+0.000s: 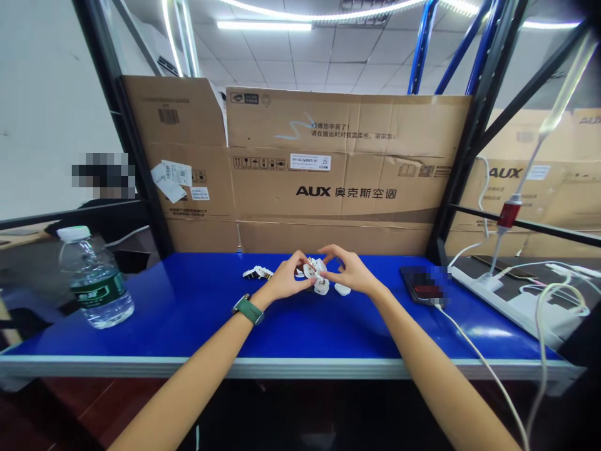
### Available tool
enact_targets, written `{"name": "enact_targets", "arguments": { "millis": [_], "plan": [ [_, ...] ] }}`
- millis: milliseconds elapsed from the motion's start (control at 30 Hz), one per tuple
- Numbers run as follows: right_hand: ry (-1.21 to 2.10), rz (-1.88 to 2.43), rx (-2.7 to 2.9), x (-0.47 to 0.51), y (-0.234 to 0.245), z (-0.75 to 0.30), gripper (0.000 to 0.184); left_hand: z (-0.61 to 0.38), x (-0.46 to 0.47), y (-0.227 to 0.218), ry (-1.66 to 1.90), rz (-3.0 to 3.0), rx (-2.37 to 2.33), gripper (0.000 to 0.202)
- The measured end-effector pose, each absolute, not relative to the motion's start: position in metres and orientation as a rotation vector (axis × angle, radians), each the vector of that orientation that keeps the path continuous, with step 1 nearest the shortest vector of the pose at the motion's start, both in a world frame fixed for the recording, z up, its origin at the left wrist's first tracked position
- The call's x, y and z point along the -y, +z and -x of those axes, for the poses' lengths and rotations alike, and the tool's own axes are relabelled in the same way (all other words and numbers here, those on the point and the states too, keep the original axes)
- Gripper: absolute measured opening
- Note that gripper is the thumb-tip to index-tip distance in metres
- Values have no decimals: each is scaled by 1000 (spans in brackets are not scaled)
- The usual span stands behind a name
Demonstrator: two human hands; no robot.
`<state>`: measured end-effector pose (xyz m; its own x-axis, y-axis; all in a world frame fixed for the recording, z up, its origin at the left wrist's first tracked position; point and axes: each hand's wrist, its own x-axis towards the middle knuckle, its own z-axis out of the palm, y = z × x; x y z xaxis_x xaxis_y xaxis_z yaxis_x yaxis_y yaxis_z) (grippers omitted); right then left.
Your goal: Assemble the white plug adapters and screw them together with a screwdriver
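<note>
My left hand (287, 277) and my right hand (348, 270) meet over the middle of the blue table (197, 313). Both pinch a small white plastic part (315, 273) between their fingertips, fingers curled round it. A second white piece (342, 289) lies on the table just below my right hand. To the left of my left hand rests a small white-and-dark part with metal pins (257, 272). A green watch (248, 309) is on my left wrist.
A water bottle (95, 277) stands at the table's left edge. A phone (419, 284) with a white cable lies at the right, beside a white power strip (507, 300). Cardboard boxes (338, 163) wall the back. A person sits at far left.
</note>
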<state>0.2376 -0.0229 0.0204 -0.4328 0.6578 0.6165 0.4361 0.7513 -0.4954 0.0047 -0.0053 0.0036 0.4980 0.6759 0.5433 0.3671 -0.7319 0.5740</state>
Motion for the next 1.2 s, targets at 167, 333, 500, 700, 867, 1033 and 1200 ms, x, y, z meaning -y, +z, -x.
{"name": "enact_targets", "arguments": {
  "millis": [167, 333, 500, 700, 867, 1033, 1200],
  "plan": [
    [272, 965, 2179, 24, 27, -249, 34, 6, -4, 4, 1086, -2486, -1007, 31],
    [331, 1179, 2439, 25, 26, -256, 34, 24, -12, 0, 792, -2728, -1482, 30],
    [315, 1272, 2586, 19, 15, -254, 35, 31, -13, -1, 506, -2804, -1698, 29],
    [158, 1364, 2617, 8, 6, -256, 38, 38, -19, -4, 382, -2708, -1854, 24],
    [118, 1503, 2563, 6, 7, -264, 33, 43, -22, -7, 398, -2725, -1957, 27],
    [88, 1273, 2393, 9, 9, -251, 21, 36, -17, -6, 496, -2732, -1914, 30],
    [-26, 1310, 2397, 11, -1, -228, 22, 26, -12, -3, 748, -2780, -1674, 23]
  ]
}}
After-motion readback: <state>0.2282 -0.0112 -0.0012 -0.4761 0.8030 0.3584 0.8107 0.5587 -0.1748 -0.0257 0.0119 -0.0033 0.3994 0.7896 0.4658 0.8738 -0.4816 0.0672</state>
